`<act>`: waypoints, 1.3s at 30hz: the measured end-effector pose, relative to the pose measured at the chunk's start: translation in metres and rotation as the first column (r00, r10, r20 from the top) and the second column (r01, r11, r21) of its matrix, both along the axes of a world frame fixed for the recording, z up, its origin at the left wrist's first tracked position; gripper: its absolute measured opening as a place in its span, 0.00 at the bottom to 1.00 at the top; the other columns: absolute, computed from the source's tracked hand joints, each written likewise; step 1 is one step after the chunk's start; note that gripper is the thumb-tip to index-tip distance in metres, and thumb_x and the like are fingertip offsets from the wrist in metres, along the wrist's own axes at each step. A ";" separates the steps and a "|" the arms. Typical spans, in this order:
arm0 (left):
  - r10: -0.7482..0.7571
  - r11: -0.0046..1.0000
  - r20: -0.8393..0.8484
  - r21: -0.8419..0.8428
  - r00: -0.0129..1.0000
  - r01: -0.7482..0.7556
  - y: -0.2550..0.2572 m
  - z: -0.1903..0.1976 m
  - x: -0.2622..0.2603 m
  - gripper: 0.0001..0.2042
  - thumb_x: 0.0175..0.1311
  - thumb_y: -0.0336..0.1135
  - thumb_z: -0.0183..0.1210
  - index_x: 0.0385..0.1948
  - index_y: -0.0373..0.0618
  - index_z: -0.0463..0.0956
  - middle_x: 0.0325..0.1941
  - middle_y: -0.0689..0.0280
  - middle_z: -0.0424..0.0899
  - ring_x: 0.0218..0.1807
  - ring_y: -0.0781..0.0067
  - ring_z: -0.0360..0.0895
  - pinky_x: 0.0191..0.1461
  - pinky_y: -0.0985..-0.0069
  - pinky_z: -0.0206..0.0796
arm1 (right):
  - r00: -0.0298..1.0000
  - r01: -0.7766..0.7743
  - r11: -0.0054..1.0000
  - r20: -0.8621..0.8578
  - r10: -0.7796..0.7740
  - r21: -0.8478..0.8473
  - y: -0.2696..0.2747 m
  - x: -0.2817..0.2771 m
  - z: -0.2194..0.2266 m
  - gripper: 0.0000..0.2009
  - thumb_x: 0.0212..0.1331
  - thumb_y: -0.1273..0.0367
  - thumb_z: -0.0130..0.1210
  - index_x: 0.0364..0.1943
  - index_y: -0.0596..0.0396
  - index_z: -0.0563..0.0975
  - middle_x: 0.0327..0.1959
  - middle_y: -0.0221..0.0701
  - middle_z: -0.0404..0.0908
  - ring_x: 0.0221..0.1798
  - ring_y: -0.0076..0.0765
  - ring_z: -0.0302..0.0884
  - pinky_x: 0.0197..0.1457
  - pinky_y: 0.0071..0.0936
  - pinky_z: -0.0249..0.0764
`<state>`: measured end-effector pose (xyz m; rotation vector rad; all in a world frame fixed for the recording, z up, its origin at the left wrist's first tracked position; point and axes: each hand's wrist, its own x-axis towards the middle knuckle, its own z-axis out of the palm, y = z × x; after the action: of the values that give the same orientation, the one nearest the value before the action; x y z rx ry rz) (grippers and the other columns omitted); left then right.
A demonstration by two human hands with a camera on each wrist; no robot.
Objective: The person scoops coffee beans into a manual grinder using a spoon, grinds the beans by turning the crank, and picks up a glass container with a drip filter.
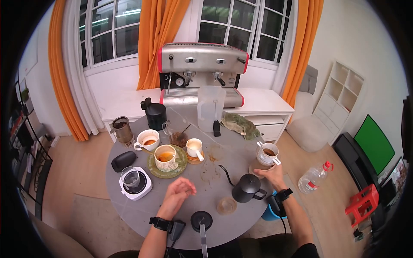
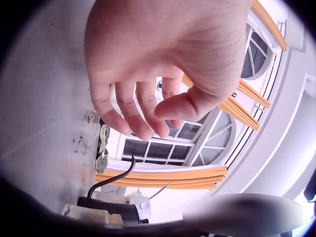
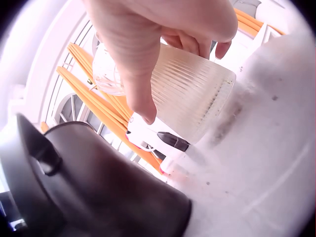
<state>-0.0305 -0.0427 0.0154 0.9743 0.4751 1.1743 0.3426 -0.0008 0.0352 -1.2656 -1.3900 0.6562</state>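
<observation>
Right wrist view shows the ribbed glass server (image 3: 192, 91), gripped by the right hand's (image 1: 272, 173) thumb and fingers, near the table's (image 1: 241, 221) right edge under a white dripper (image 1: 267, 158), which a knock against the nearby kettle (image 1: 246, 189) could topple, the left hand (image 1: 177, 194) empty, fingers loosely bent.
</observation>
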 end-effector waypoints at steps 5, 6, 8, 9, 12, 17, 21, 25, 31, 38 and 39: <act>0.092 0.995 -0.188 0.060 0.978 -0.083 0.014 0.019 0.002 0.21 0.45 0.15 0.47 0.44 0.43 0.67 0.42 0.62 0.76 0.47 0.71 0.74 0.53 0.74 0.66 | 0.995 -0.092 0.988 0.044 0.087 0.121 0.008 -0.021 0.055 0.34 0.33 0.68 0.77 0.49 0.62 0.75 0.47 0.32 0.81 0.49 0.27 0.77 0.56 0.27 0.72; 0.124 0.984 -0.238 0.157 0.963 -0.088 0.018 0.035 0.007 0.22 0.49 0.17 0.50 0.49 0.43 0.66 0.44 0.62 0.76 0.49 0.72 0.74 0.54 0.73 0.66 | 0.987 -0.138 0.981 0.104 0.124 0.136 0.010 -0.029 0.065 0.34 0.33 0.67 0.77 0.50 0.62 0.75 0.47 0.32 0.80 0.49 0.27 0.77 0.57 0.27 0.71; 0.180 0.945 -0.319 0.320 0.930 -0.073 0.028 0.066 0.019 0.27 0.54 0.21 0.58 0.57 0.43 0.61 0.50 0.61 0.74 0.55 0.71 0.72 0.58 0.72 0.65 | 0.981 -0.182 0.972 0.101 0.168 0.148 0.012 -0.053 0.082 0.35 0.34 0.65 0.77 0.50 0.63 0.74 0.47 0.32 0.80 0.50 0.26 0.76 0.57 0.27 0.70; 0.205 0.919 -0.352 0.390 0.913 -0.057 0.034 0.082 0.027 0.31 0.55 0.25 0.63 0.60 0.43 0.58 0.54 0.61 0.73 0.58 0.70 0.71 0.60 0.71 0.64 | 0.974 -0.220 0.965 0.092 0.208 0.142 0.013 -0.067 0.090 0.35 0.34 0.65 0.77 0.50 0.63 0.74 0.47 0.32 0.80 0.49 0.26 0.76 0.57 0.27 0.70; 0.308 0.881 -0.424 0.466 0.852 -0.087 0.037 0.129 0.048 0.40 0.52 0.32 0.70 0.64 0.43 0.51 0.59 0.56 0.69 0.64 0.66 0.67 0.66 0.67 0.60 | 0.954 -0.297 0.937 0.089 0.285 0.185 0.016 -0.112 0.104 0.34 0.33 0.65 0.76 0.50 0.62 0.75 0.47 0.33 0.81 0.49 0.26 0.77 0.56 0.27 0.72; 0.541 0.751 -0.366 0.616 0.757 -0.238 0.043 0.143 0.050 0.51 0.42 0.40 0.75 0.65 0.39 0.45 0.60 0.44 0.66 0.65 0.56 0.65 0.70 0.62 0.55 | 0.930 -0.361 0.922 -0.018 0.367 0.138 0.025 -0.170 0.098 0.33 0.34 0.64 0.75 0.50 0.61 0.75 0.46 0.34 0.82 0.48 0.27 0.79 0.53 0.28 0.74; 0.603 0.715 -0.259 0.594 0.754 -0.368 0.043 0.138 0.040 0.52 0.40 0.38 0.76 0.65 0.39 0.44 0.57 0.46 0.68 0.61 0.57 0.69 0.66 0.65 0.61 | 0.911 -0.412 0.908 0.055 0.409 0.070 0.027 -0.196 0.090 0.35 0.33 0.62 0.74 0.51 0.60 0.74 0.46 0.39 0.83 0.49 0.32 0.81 0.53 0.30 0.75; 0.613 0.701 -0.162 0.563 0.773 -0.437 0.042 0.139 0.030 0.51 0.40 0.30 0.75 0.64 0.41 0.42 0.55 0.51 0.68 0.58 0.61 0.71 0.63 0.68 0.63 | 0.893 -0.451 0.890 0.045 0.448 0.073 0.026 -0.210 0.092 0.37 0.32 0.60 0.74 0.51 0.62 0.74 0.45 0.39 0.83 0.48 0.34 0.81 0.52 0.30 0.76; 0.693 0.585 0.067 0.530 0.718 -0.614 0.039 0.177 -0.001 0.50 0.41 0.25 0.72 0.64 0.43 0.42 0.55 0.51 0.68 0.57 0.63 0.72 0.59 0.69 0.68 | 0.892 -0.364 0.930 0.269 0.362 -0.046 0.028 -0.211 0.106 0.38 0.30 0.58 0.75 0.50 0.64 0.74 0.46 0.43 0.81 0.49 0.40 0.80 0.54 0.32 0.75; 0.780 0.526 0.015 0.526 0.625 -0.669 0.043 0.165 -0.046 0.52 0.40 0.26 0.73 0.66 0.43 0.40 0.54 0.51 0.69 0.56 0.63 0.72 0.62 0.68 0.65 | 0.807 -0.203 0.970 0.585 0.086 0.137 0.071 -0.195 0.118 0.39 0.27 0.61 0.75 0.50 0.66 0.73 0.45 0.44 0.80 0.49 0.43 0.78 0.57 0.35 0.72; 0.790 0.516 -0.009 0.548 0.612 -0.658 0.047 0.158 -0.050 0.52 0.40 0.26 0.73 0.66 0.44 0.40 0.54 0.51 0.70 0.56 0.62 0.73 0.61 0.68 0.66 | 0.766 -0.173 0.970 0.642 0.026 0.168 0.078 -0.194 0.121 0.39 0.27 0.61 0.74 0.50 0.65 0.72 0.46 0.44 0.79 0.52 0.45 0.75 0.59 0.36 0.69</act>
<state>-0.0808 0.0045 0.1729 1.4573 0.8851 2.0378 0.1485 0.0768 0.1560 -1.2942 -2.0404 0.1116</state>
